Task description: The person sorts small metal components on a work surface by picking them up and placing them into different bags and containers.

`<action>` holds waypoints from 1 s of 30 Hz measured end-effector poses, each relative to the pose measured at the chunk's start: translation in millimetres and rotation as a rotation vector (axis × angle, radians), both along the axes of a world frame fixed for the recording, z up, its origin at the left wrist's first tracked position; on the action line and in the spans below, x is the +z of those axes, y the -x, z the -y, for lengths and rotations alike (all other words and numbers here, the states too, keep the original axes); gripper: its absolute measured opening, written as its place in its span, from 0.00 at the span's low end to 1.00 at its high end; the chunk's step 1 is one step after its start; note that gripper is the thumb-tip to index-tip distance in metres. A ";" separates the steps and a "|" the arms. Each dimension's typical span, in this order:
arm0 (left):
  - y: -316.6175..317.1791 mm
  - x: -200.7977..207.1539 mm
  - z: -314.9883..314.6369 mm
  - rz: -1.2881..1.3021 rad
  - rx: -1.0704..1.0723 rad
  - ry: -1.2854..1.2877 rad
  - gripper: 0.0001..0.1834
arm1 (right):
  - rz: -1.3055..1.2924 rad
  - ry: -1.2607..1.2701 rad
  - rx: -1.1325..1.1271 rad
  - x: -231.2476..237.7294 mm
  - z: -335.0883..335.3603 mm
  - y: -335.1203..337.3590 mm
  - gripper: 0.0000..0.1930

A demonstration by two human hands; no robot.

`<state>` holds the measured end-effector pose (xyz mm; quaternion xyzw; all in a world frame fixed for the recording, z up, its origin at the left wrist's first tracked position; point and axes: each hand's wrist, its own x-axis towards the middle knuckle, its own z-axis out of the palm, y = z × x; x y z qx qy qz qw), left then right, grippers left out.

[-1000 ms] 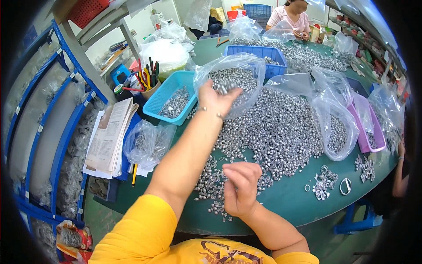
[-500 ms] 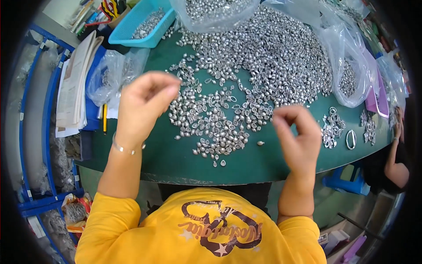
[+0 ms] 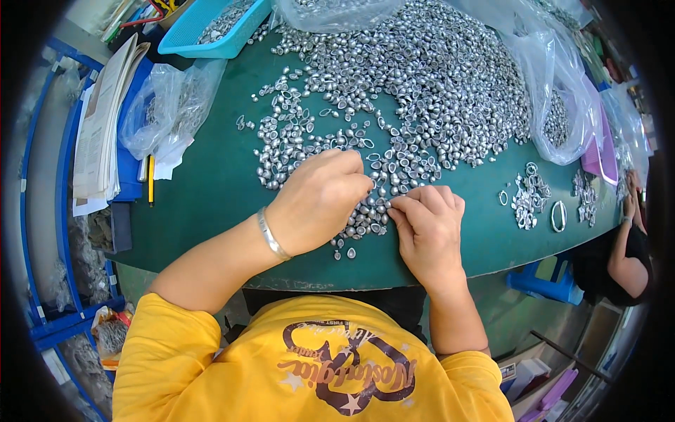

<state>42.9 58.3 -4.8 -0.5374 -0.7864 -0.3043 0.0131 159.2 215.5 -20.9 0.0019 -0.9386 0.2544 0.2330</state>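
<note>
Small silver drop-shaped metal pieces (image 3: pixel 450 84) lie loose in a broad heap, thinning toward me on the green table. My left hand (image 3: pixel 320 200), with a bracelet at the wrist, is closed over the near part of the scattered pieces. Its fingertips point down among them, and whatever they pinch is hidden. Close by on the right, my right hand (image 3: pixel 430 228) has thumb and forefinger pressed together at the edge of the same cluster. I cannot make out what is between them. Two or three loose pieces (image 3: pixel 351 253) lie below the cluster, near the table's front edge.
A blue basket (image 3: pixel 211 49) of metal pieces stands at the far left, near a plastic bag (image 3: pixel 151 116). Right of the heap are a filled clear bag (image 3: pixel 555 126), silver ring-like pieces (image 3: pixel 531 197), a larger ring (image 3: pixel 558 216) and a purple tray (image 3: pixel 601 158). Another person's arm (image 3: pixel 626 246) reaches in.
Both hands have come down and inward from either side to the near cluster, close together. A few pieces now lie apart at the heap's left, and small rings lie left of the ring-like pieces.
</note>
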 end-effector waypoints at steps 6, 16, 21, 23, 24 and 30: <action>2.5 -4.6 -8.9 -0.034 -0.024 0.055 0.05 | 0.025 0.524 0.045 1.8 -10.6 -4.7 0.07; 1.4 22.6 13.4 1.946 0.064 -0.533 0.04 | 0.055 1.680 0.216 11.4 -46.7 -35.0 0.06; -5.2 14.2 -7.1 0.757 0.131 -0.014 0.05 | 0.147 0.205 0.015 10.9 -24.9 -26.7 0.07; -7.4 5.5 -16.7 0.305 -0.003 -0.036 0.06 | 0.082 0.050 0.049 2.0 -21.7 -25.8 0.05; -9.8 -1.1 -19.1 0.200 -0.001 -0.008 0.07 | 0.081 0.049 0.050 2.0 -23.1 -27.2 0.05; -7.4 -2.7 -21.1 0.122 0.020 0.091 0.07 | 0.300 1.358 0.051 13.9 -42.9 -23.1 0.05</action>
